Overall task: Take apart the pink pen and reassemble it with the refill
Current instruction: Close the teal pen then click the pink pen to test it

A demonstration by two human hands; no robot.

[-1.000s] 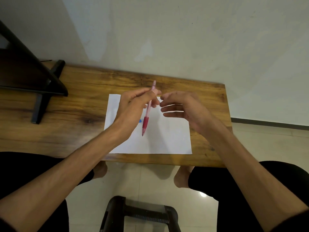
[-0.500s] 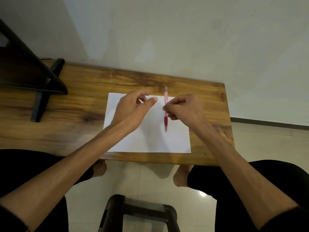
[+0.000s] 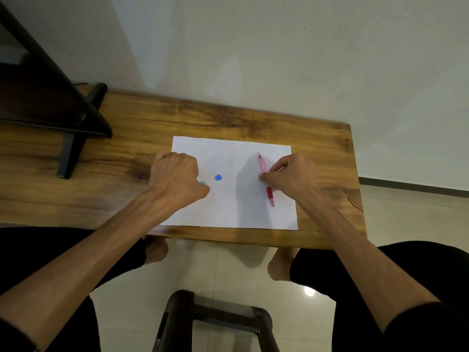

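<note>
The pink pen (image 3: 264, 174) lies on the white paper (image 3: 236, 207) on the wooden surface (image 3: 127, 158). The right hand (image 3: 289, 177) pinches its middle. The left hand (image 3: 175, 176) rests curled shut beside a blue square (image 3: 218, 177).

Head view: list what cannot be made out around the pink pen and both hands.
- Pink pen: mid-barrel hidden by the right hand; whether it rests on the white paper is unclear.
- Left hand: a closed fist; anything inside is hidden.
- Teal piece: mostly covered by that fist.
- Blue square: too small to identify.
- Refill: not visible separately.
</note>
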